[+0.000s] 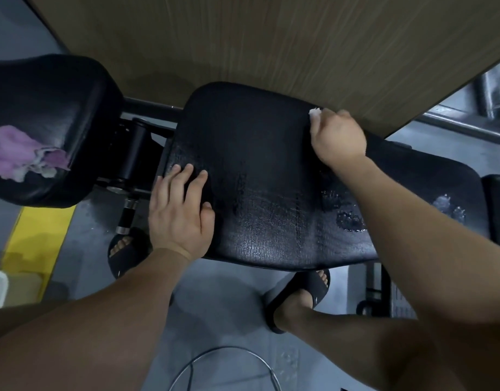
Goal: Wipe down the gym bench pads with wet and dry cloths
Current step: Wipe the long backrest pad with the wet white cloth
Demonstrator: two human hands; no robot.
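Note:
A black bench pad (260, 170) fills the middle of the view, its surface shiny with wet streaks and droplets. My left hand (179, 210) lies flat on the pad's near left corner, fingers straight. My right hand (337, 136) is curled at the pad's far edge and grips a white cloth (316, 112), of which only a small tip shows. On the second black pad (45, 103) at the left lies a crumpled purple cloth (20, 153).
A wood-grain wall panel (271, 43) stands right behind the bench. The bench hinge and frame (136, 153) sit between the pads. My feet in black sandals (302, 294) stand on the grey floor, with a yellow floor stripe (37, 238) at left and a wire ring (229, 368) below.

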